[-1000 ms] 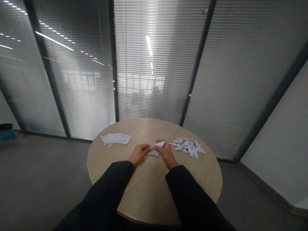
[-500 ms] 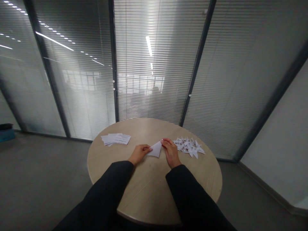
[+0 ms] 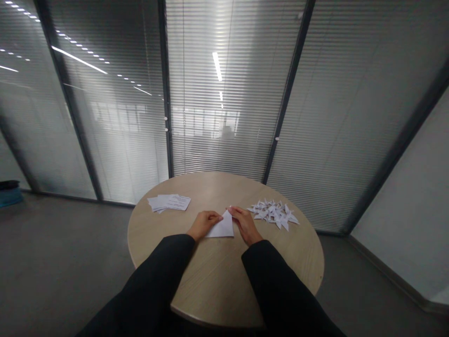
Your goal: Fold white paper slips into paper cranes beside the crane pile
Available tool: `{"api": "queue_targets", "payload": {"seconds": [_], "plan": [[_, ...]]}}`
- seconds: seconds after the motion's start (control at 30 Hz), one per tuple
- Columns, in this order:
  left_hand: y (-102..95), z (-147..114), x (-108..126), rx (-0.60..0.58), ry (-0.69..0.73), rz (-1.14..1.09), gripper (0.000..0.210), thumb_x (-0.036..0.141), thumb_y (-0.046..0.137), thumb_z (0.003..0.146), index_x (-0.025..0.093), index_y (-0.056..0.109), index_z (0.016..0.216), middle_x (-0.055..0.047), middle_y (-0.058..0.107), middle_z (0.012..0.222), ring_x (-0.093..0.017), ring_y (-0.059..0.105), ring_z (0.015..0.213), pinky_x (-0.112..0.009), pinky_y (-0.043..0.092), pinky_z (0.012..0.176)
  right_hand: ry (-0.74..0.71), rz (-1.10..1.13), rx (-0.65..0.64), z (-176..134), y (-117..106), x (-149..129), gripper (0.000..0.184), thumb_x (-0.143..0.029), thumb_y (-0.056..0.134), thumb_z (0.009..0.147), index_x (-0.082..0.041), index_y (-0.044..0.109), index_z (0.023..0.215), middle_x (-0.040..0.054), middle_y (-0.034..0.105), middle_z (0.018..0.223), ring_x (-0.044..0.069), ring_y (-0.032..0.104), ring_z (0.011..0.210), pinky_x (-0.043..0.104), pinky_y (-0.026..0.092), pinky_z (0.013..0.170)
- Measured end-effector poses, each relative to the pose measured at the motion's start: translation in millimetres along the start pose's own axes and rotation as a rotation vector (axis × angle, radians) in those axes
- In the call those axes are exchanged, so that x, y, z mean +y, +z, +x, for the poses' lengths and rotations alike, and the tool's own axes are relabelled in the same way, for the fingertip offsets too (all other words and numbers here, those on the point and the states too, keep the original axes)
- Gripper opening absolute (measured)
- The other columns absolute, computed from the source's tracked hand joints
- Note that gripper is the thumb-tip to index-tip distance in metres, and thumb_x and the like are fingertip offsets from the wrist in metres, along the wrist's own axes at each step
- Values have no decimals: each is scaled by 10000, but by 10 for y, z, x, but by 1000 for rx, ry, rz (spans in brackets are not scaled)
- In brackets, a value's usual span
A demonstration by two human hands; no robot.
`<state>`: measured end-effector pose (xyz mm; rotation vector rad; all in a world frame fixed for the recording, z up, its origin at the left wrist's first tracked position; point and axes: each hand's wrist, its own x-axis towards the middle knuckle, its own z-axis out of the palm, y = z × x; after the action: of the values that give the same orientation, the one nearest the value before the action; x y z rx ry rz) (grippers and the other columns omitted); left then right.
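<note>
A folded sheet of white paper (image 3: pixel 223 228) with a pointed top lies between my hands, near the middle of the round table. My left hand (image 3: pixel 204 223) pinches its left side, thumb and fingers together. At the upper tip, the fingers of my right hand (image 3: pixel 243 222) are closed on the paper's corner. Just beyond my right hand is a pile of folded white paper pieces with sharp points (image 3: pixel 277 213). Part of the sheet is hidden under my left fingers.
The round wooden table (image 3: pixel 217 281) stands before a glass partition with blinds (image 3: pixel 224 154). Several flat printed paper slips (image 3: pixel 170 202) lie stacked at its left. A blue object with a dark top (image 3: pixel 10 196) is on the floor at far left.
The paper has turned and come slightly nearer, so its point now faces up and more of its surface shows. My right hand has shifted a little left with the tip.
</note>
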<state>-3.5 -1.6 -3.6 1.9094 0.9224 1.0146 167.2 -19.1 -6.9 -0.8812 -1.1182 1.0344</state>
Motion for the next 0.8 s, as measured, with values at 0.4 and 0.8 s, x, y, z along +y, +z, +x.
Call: {"api": "queue_targets", "payload": {"seconds": [0.4, 0.8], "plan": [[8, -10, -16, -4, -43, 4, 451, 494, 596, 724, 79, 729, 840, -87, 696, 743, -155, 564, 628, -245, 380, 565, 45, 35, 21, -2, -28, -51, 312, -476, 750, 618, -202, 704, 762, 47, 659, 807, 191, 590, 776, 293, 473, 688], [-3, 16, -44, -41, -17, 10, 421, 497, 595, 730, 103, 727, 792, -85, 699, 746, -175, 601, 684, -247, 415, 599, -23, -56, 199, 5, -58, -52, 305, -437, 796, 546, -164, 677, 613, -2, 600, 603, 144, 512, 591, 261, 385, 562]]}}
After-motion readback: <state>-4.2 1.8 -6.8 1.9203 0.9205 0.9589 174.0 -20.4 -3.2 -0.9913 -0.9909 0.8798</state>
